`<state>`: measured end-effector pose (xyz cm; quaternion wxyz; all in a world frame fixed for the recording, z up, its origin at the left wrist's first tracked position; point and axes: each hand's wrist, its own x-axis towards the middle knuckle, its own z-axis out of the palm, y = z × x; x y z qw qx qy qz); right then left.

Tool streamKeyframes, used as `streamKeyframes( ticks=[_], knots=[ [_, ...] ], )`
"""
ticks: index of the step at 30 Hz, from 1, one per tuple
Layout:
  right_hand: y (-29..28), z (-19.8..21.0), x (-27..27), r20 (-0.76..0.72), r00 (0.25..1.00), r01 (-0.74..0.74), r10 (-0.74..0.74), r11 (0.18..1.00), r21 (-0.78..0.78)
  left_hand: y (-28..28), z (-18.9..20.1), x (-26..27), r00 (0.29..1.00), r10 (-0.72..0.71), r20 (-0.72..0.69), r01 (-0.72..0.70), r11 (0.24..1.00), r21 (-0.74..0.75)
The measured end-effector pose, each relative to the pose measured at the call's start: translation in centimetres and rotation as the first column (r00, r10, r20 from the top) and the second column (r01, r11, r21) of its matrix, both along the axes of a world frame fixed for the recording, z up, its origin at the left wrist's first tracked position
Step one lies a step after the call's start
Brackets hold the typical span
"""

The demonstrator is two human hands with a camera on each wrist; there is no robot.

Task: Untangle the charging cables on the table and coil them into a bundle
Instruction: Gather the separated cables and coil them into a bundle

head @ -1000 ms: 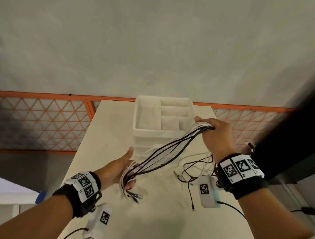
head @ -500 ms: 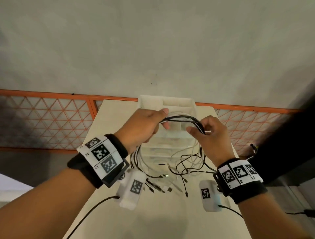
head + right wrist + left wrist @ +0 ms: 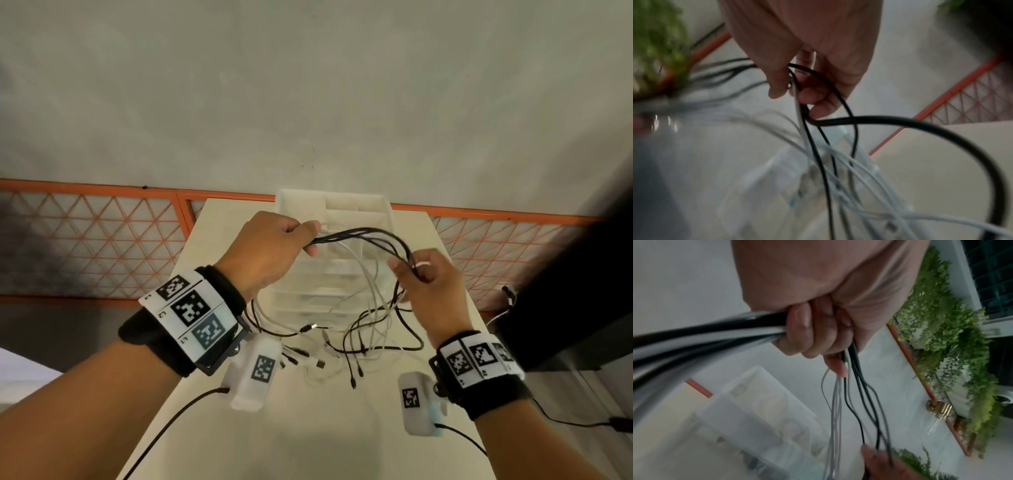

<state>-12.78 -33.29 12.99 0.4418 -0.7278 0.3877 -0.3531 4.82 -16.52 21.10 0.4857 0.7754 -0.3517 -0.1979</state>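
Nearest: loose plug ends of the black and white charging cables (image 3: 342, 346) trail on the cream rectangular table (image 3: 308, 428), tangled between the two wrists. Above that, left hand (image 3: 270, 253) fisted around the cable bunch, fingers (image 3: 807, 331) curled tight, strands exiting both sides of the fist. Right hand (image 3: 428, 287) pinches the same bunch, thumb and fingers (image 3: 813, 97) closed on several black and white strands; one black loop swings wide past it. Between the hands the bunch arches in the air, off the table. Behind it: white plastic drawer organiser (image 3: 342, 212) with open top compartments, at the table's far end. Farthest: orange lattice railing (image 3: 96, 240), grey floor beyond.
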Motion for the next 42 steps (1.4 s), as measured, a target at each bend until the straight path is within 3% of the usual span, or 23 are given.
streamKeyframes(
  ticks=[2,3,4,5,7,8,9,11,15,17,20,23,25,26,28,29,31,34,38,42],
  knots=[
    [0.0,0.9,0.0,0.164,0.986,-0.029,0.016,0.997,0.077,0.1,-0.2,0.1,0.999,0.046,-0.010,-0.046,0.999,0.004],
    [0.0,0.8,-0.2,0.131,0.988,-0.085,0.077,0.995,0.055,0.2,-0.1,0.3,0.997,0.070,-0.029,-0.071,0.997,-0.019],
    [0.0,0.3,-0.5,-0.014,0.985,-0.171,0.171,0.985,-0.005,0.2,0.1,0.5,0.994,0.096,-0.053,-0.098,0.994,-0.053],
    [0.1,-0.8,-0.9,-0.250,0.935,-0.274,0.254,0.960,-0.052,0.2,0.4,0.8,0.990,0.117,-0.081,-0.124,0.988,-0.095],
    [0.2,-3.8,-1.6,-0.634,0.702,-0.428,0.324,0.904,-0.012,0.2,0.9,1.4,0.985,0.120,-0.126,-0.141,0.975,-0.174],
    [0.0,-5.3,-1.9,-0.720,0.607,-0.436,0.336,0.898,0.051,0.2,1.1,1.5,0.985,0.108,-0.134,-0.133,0.972,-0.193],
    [-0.1,-6.5,-2.2,-0.749,0.566,-0.409,0.344,0.906,0.108,0.2,1.2,1.4,0.986,0.098,-0.133,-0.123,0.972,-0.200],
    [-0.3,-7.6,-2.3,-0.734,0.591,-0.320,0.333,0.933,0.165,0.2,1.0,1.3,0.989,0.089,-0.119,-0.111,0.974,-0.196],
    [-1.0,-6.0,-2.0,-0.682,0.683,-0.225,0.262,0.964,0.145,0.6,0.7,1.4,0.984,0.094,-0.150,-0.123,0.972,-0.200],
    [-1.9,-6.3,-2.4,-0.722,0.663,-0.178,0.198,0.978,0.104,0.9,1.0,1.7,0.971,0.098,-0.217,-0.148,0.963,-0.227],
    [-2.1,-8.4,-4.0,-0.816,0.563,-0.078,0.135,0.991,0.110,1.5,2.7,2.0,0.943,0.087,-0.322,-0.199,0.922,-0.333],
    [-1.5,-9.2,-4.7,-0.837,0.531,-0.042,0.131,0.991,0.128,1.7,3.8,2.4,0.952,0.058,-0.301,-0.170,0.917,-0.362],
    [-1.3,-8.0,-4.0,-0.815,0.567,-0.100,0.119,0.992,0.075,1.5,3.4,2.1,0.964,0.046,-0.263,-0.129,0.943,-0.308],
    [-1.0,-7.1,-3.4,-0.764,0.627,-0.154,0.154,0.985,0.072,1.4,3.0,1.8,0.970,0.038,-0.239,-0.105,0.956,-0.275],
    [0.4,-4.0,-1.9,-0.518,0.812,-0.274,0.269,0.959,0.069,0.8,1.9,0.8,0.979,0.012,-0.203,-0.056,0.975,-0.214],
    [1.4,-2.1,-1.0,-0.376,0.867,-0.337,0.327,0.940,0.041,0.6,1.4,0.2,0.981,-0.004,-0.195,-0.034,0.981,-0.193],
    [3.2,1.0,0.9,-0.186,0.893,-0.421,0.409,0.906,-0.030,0.1,0.7,-0.8,0.983,-0.038,-0.178,0.010,0.988,-0.156],
    [5.0,3.7,2.9,-0.035,0.907,-0.420,0.420,0.894,-0.156,-0.1,0.2,-1.6,0.989,-0.085,-0.118,0.077,0.994,-0.074],
    [5.7,4.5,3.7,-0.028,0.945,-0.294,0.326,0.807,-0.512,0.3,0.3,-1.4,0.997,-0.050,-0.061,0.048,0.998,-0.042],
    [4.5,2.8,3.7,-0.233,0.945,-0.322,0.231,0.789,-0.523,0.9,0.9,-1.4,0.999,-0.001,-0.050,-0.002,0.999,-0.053]
  ],
)
